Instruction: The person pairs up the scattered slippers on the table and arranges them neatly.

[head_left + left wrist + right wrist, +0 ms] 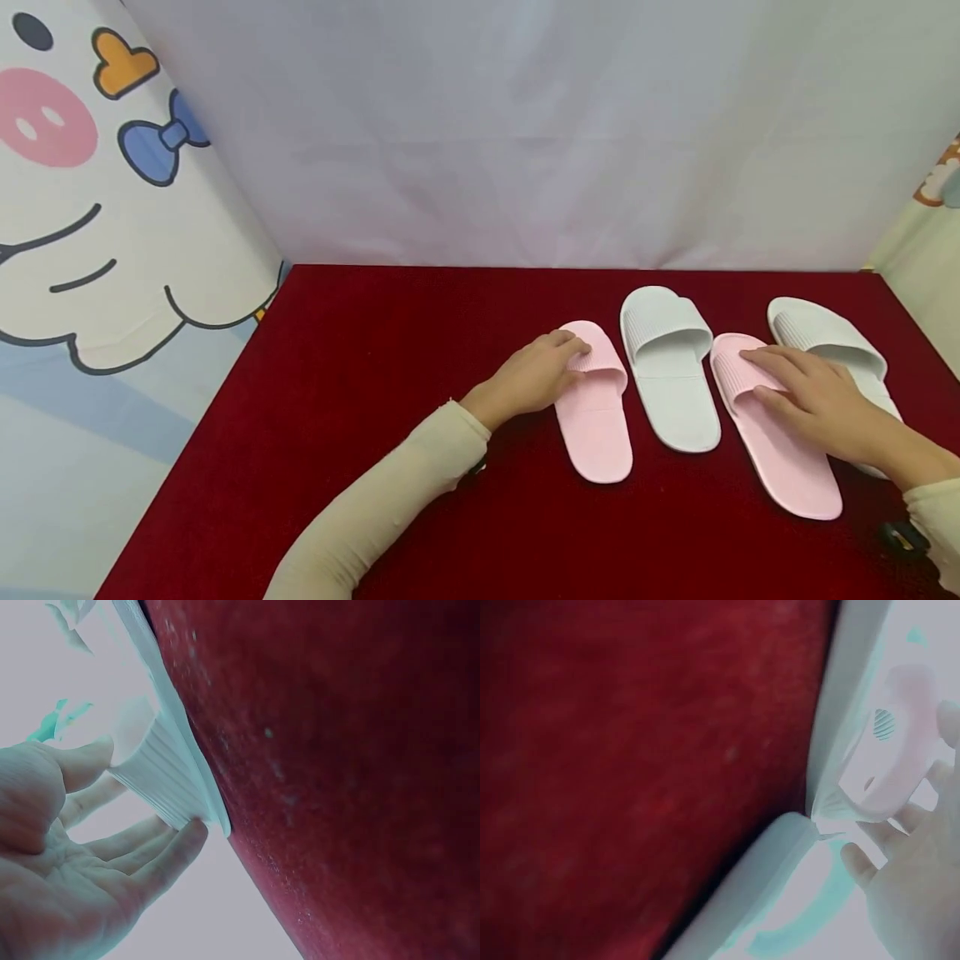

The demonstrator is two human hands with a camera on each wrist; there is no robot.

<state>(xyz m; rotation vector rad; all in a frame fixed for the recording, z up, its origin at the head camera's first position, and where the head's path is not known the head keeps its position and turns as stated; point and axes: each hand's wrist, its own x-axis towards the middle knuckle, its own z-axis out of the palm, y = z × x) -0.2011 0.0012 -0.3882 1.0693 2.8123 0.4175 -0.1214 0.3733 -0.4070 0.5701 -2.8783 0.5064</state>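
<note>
My left hand point(536, 371) lies over the strap of a small pink slipper point(596, 442). Its thumb is at the strap's open edge and its fingers are on the toe side, gripping the strap point(157, 776) in the left wrist view. Farther right, my right hand point(825, 404) holds the strap of the other pink slipper point(795, 475) between thumb and fingers. That strap point(911, 742) looks washed out in the right wrist view. A white slipper point(675, 400) lies between the two pink ones. The second white slipper point(851, 358) is partly hidden behind my right hand.
All the slippers lie on a dark red cloth-covered table point(390, 333), toes toward the back. A pale curtain point(525, 142) hangs behind, and a cartoon-printed cloth point(112, 250) hangs at the left. A small dark object point(903, 537) is beside my right cuff.
</note>
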